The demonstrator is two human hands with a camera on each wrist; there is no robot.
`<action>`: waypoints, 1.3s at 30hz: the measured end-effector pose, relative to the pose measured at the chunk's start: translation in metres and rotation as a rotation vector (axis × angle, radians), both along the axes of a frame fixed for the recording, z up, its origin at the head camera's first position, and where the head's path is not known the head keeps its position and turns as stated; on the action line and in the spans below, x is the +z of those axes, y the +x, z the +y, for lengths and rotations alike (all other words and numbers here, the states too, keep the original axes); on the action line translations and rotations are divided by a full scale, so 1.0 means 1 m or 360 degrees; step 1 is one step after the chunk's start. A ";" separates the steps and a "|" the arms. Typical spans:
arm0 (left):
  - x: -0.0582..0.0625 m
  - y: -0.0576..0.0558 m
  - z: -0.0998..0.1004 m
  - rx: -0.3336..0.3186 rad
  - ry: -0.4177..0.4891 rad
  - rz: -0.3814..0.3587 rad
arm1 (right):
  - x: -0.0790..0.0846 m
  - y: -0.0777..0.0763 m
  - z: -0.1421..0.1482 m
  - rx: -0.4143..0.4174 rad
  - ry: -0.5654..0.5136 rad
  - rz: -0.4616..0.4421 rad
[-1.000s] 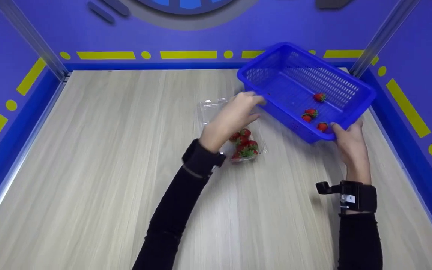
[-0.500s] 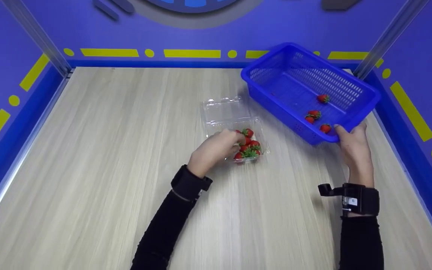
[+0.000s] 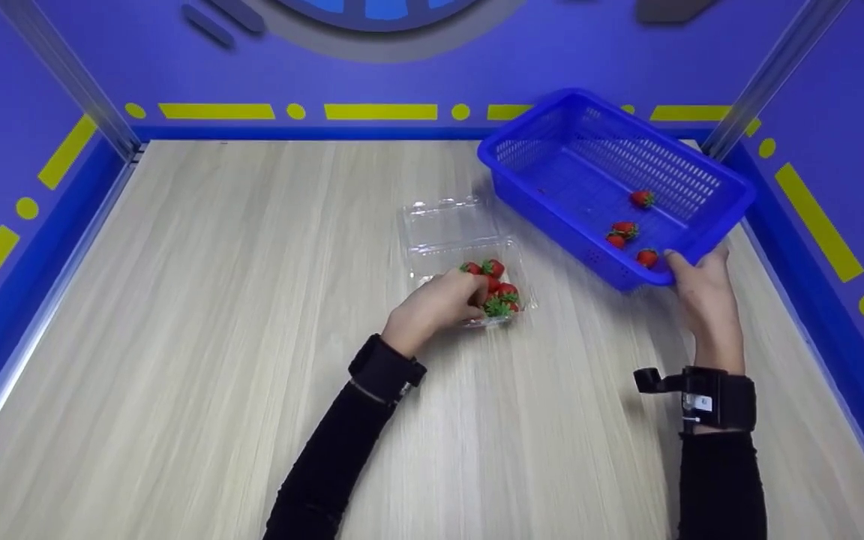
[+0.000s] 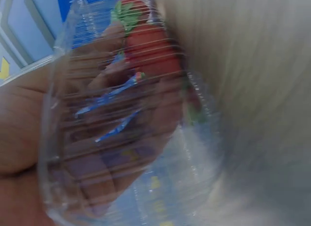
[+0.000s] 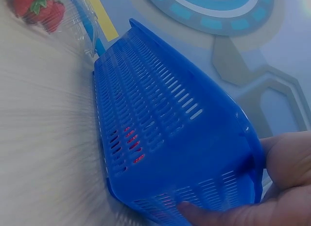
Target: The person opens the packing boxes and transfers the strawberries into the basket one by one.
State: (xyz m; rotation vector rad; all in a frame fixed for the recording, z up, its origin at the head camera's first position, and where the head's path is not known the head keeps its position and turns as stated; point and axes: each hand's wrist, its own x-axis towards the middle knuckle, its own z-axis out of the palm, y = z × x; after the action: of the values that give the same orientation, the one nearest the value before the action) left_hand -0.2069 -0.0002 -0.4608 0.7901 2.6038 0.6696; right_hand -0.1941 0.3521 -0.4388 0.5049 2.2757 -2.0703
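Note:
My left hand reaches into an open clear plastic clamshell box holding several red strawberries. Its fingers curl down against a strawberry, seen through the ribbed plastic in the left wrist view; the exact contact is partly hidden. My right hand grips the near right corner of a blue perforated basket, thumb over the rim and fingers beneath. Inside the basket lie several strawberries, gathered toward the right end. Red also shows through its slots in the right wrist view.
The clamshell's lid lies folded back, away from me. Both containers are on a pale wood-grain table, the basket to the right of the box. Blue panels with yellow marks enclose the back and sides.
My left hand has moved from beside the basket's rim down and left into the clamshell, then shifted slightly among the strawberries. My right hand keeps its hold on the basket, which stays about in place.

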 end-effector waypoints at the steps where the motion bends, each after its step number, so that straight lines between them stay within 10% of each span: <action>1: -0.001 0.000 -0.001 -0.0001 0.0007 0.0001 | 0.000 0.000 0.000 -0.0002 -0.0005 0.0003; 24: -0.011 -0.015 -0.022 -0.0194 -0.0016 0.0192 | 0.000 -0.001 -0.001 -0.0005 0.0004 -0.0056; 39: 0.017 -0.009 -0.028 -0.0161 0.0189 0.0558 | 0.005 0.004 -0.004 -0.0036 0.0004 -0.0022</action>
State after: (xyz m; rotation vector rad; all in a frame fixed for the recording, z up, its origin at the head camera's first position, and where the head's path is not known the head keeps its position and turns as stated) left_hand -0.2159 -0.0279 -0.4433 1.1610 2.8263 0.7168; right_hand -0.1905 0.3481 -0.4336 0.5454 2.2762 -2.0677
